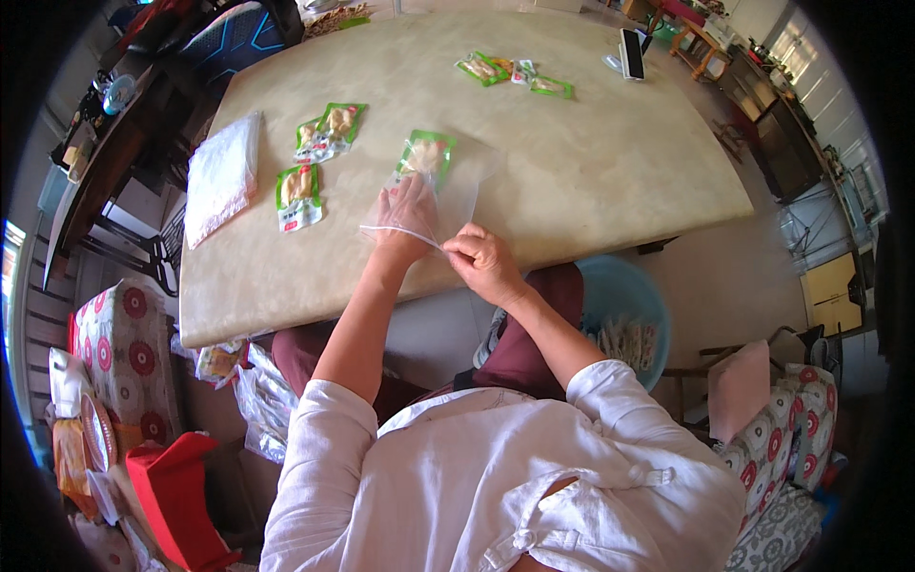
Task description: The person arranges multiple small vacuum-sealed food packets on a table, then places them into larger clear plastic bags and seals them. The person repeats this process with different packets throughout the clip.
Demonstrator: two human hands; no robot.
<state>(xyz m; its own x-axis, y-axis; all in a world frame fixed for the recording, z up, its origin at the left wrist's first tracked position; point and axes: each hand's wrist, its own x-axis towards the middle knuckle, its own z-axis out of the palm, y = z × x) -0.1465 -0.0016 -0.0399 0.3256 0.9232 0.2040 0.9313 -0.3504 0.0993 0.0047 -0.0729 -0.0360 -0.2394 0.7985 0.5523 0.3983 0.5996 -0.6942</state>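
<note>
My left hand (407, 212) reaches through the mouth of a clear plastic zip bag (468, 175), its back up and its fingers over the lower part of a green-and-white food packet (427, 152). This packet lies inside the bag, with pale food showing through its window; whether my fingers grip it is hidden. At the right end of the bag's white zip edge, my right hand (482, 259) pinches the plastic between thumb and fingers. Left of the bag lie similar packets, a single one (299, 196) nearer me and an overlapping pair (330, 132) farther off.
A stack of clear plastic bags (223, 175) rests at the left of the pale table (586, 164). Several small packets (482, 68) lie at the far side, near a phone-like device (631, 54) on a stand. A blue tub (661, 322) holding packets stands on the floor by my right leg.
</note>
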